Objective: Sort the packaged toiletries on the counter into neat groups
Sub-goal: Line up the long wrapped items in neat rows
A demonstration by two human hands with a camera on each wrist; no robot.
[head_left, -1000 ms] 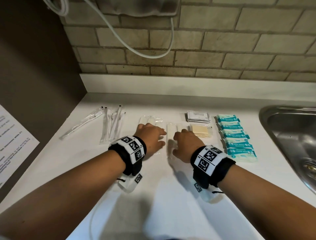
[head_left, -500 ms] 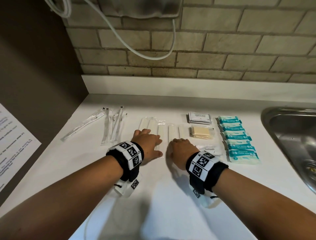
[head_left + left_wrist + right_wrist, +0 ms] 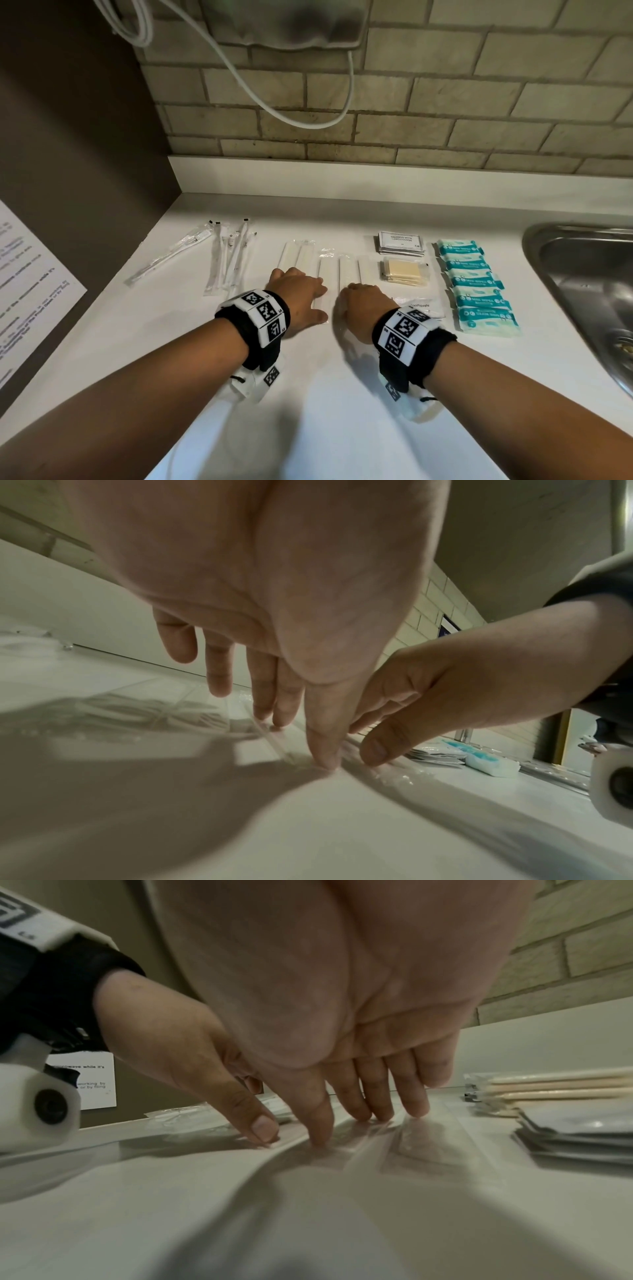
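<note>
Both hands flat-fingered on the row of clear-wrapped white combs (image 3: 346,270) at frame centre, on the white counter (image 3: 342,428). Left hand (image 3: 296,296) sits over the near ends of the left combs; wrist view shows its fingers (image 3: 263,696) straight, tips pressing the plastic, thumb down on the wrap edge, nothing gripped. Right hand (image 3: 364,310) just beside it, touching distance; fingers (image 3: 383,1096) extended, tips and thumb pressing the crinkled wrap, not pinching as far as the views show. So both hands spread, pressing and sliding, no clamp.

Other groups already laid out: wrapped toothbrushes (image 3: 227,258) centre-left, one of them lying diagonal further left; shampoo sachets (image 3: 400,242) right of centre, tan packets (image 3: 403,272) below them, toothpaste sachets (image 3: 423,305) partly under the right wrist, teal wipes packs (image 3: 476,284) in a column near the sink (image 3: 582,274) at right edge.

Step judged: squaring up the comb row; task looks late stage.

Risks: slick wrappers could slide over one another under flat pressure, so the combs overlap or skew instead of aligning. Two combs at upper left sit further back than the other three, and uneven push may widen that offset. Right wrist hangs close over the toothpaste sachets, and a sideways sweep could drag them out of place or into the tan packets.
</note>
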